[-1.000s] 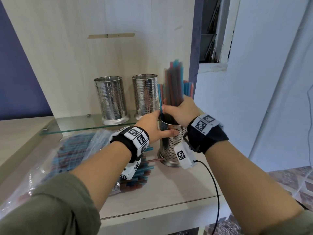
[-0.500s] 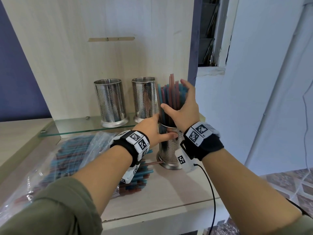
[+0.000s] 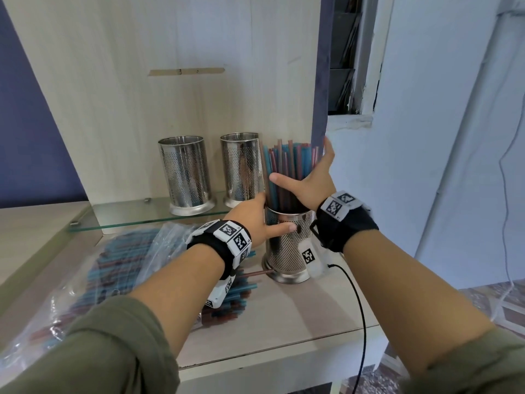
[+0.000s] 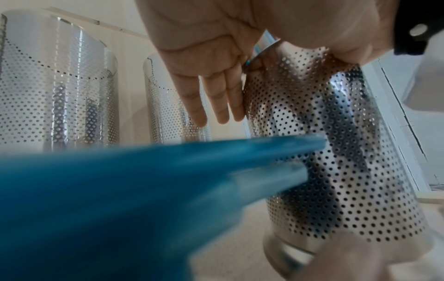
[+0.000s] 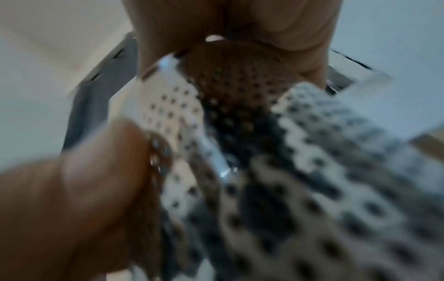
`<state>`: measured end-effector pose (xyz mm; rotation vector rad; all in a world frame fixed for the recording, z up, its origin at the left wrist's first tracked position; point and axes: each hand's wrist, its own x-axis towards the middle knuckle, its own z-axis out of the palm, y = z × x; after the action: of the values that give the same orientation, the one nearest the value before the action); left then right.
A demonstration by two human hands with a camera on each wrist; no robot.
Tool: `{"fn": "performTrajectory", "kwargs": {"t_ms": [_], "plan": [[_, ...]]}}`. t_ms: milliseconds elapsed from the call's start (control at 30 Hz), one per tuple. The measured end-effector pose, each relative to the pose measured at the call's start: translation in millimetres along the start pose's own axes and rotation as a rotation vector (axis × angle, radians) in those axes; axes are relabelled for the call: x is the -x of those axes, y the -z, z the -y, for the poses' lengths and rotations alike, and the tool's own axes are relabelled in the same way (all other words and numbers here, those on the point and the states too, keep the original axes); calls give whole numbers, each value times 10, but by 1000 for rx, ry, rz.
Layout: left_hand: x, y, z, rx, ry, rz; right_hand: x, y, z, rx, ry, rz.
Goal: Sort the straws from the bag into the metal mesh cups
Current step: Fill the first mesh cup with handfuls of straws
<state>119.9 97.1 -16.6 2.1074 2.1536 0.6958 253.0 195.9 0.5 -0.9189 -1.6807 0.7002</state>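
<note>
**Full cup, open palm: straws could still spill**

While the left hand point(image 3: 257, 220) wraps the near mesh cup point(image 3: 287, 245) just under its rim, thumb across the front, the right hand point(image 3: 308, 183) stands open at 3 o'clock of the straws point(image 3: 287, 166), thumb and fingers spread round the bundle and gripping nothing. My guess is that this is where it could go wrong: the blue and red straws stand well above the rim and fan outward, so a knock from the open hand could tip several over the edge, or rock the cup on the desk point(image 3: 284, 317) if the left grip slackens.

Two more mesh cups, one point(image 3: 186, 174) at 10 o'clock and another point(image 3: 241, 166) at 11 o'clock of the filled one, stand on the glass shelf point(image 3: 136, 211); neither shows any straws. At 8 o'clock lies the clear bag point(image 3: 93, 268), with many straws inside and some spilling from its mouth.
</note>
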Motion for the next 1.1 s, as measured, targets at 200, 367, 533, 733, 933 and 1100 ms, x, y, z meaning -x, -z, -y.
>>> {"fn": "performTrajectory", "kwargs": {"t_ms": [200,367,533,733,933,1100], "plan": [[-5,1,-7,-2,19,17,-180,33,-184,4,-217,246],[15,16,-29,6,27,41,-20,68,-231,-87,-211,299],[65,111,11,10,15,143,220,181,-232,-179,-98,358],[345,514,194,-134,46,166,391,227,-352,-97,-46,395],[812,743,589,-245,52,207,468,199,-415,-73,-57,376],[1069,755,936,-135,127,154,529,176,-423,-99,-64,328]]}}
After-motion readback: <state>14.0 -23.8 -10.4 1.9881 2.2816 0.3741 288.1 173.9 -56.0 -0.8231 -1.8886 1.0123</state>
